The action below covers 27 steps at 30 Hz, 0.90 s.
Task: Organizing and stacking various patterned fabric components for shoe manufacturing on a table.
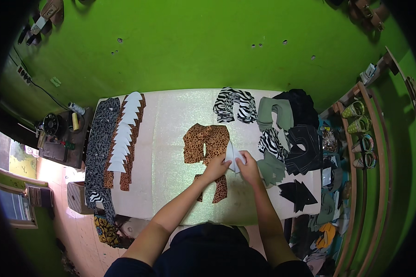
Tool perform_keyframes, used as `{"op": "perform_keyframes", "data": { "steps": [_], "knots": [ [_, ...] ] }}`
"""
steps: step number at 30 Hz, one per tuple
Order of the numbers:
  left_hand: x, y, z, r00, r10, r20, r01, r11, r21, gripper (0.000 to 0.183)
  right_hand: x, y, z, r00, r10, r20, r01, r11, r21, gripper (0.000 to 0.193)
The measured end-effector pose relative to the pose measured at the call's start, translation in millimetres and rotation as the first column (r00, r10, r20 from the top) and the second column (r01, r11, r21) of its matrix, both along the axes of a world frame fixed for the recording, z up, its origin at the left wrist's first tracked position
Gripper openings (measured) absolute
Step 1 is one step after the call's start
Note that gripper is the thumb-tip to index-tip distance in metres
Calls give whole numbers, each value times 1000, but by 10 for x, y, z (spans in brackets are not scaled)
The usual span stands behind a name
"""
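Between my two hands is a small stack of white pointed pieces [233, 152], slightly fanned, perhaps paper or thin lining. My left hand [216, 168] pinches its left side, and my right hand [248, 167] grips its right side. Just beyond and left of my hands lies a horseshoe-shaped brown leopard-print piece [196, 141], flat on the pale, shiny table covering [166, 138]. Another leopard-print piece [220, 190] lies nearer to me, partly hidden by my left forearm.
At left, overlapping white pieces [123, 138] lie in a row on leopard-print strips [128, 177], beside grey patterned strips [101, 152]. Zebra-print [235, 105], green [275, 113] and black cut pieces [305, 150] pile up at right. A sewing machine [53, 124] stands left; a shoe rack [356, 124] right.
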State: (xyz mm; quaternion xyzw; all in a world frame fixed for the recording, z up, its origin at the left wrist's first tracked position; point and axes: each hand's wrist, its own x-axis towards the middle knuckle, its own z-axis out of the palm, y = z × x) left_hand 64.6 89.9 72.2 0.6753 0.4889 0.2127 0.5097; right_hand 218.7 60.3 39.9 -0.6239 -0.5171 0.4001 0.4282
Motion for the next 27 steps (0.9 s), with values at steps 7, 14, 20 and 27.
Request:
{"op": "perform_keyframes", "data": {
  "steps": [7,14,20,27],
  "knots": [
    [-82,40,-333,919,253,302,-145,930,-337,19,199,107,115,960,-246,132,242,969,49,21],
    [-109,16,-281,956,222,190,-146,926,-347,14,161,135,281,727,-328,603,168,937,307,46],
    [-273,-110,91,989,21,-146,76,778,623,20,-63,-45,279,980,-2,199,-27,990,142,42],
    [-547,-228,138,979,-202,21,180,914,363,28,-37,-93,84,802,59,-594,-340,863,-374,42]
  ]
}}
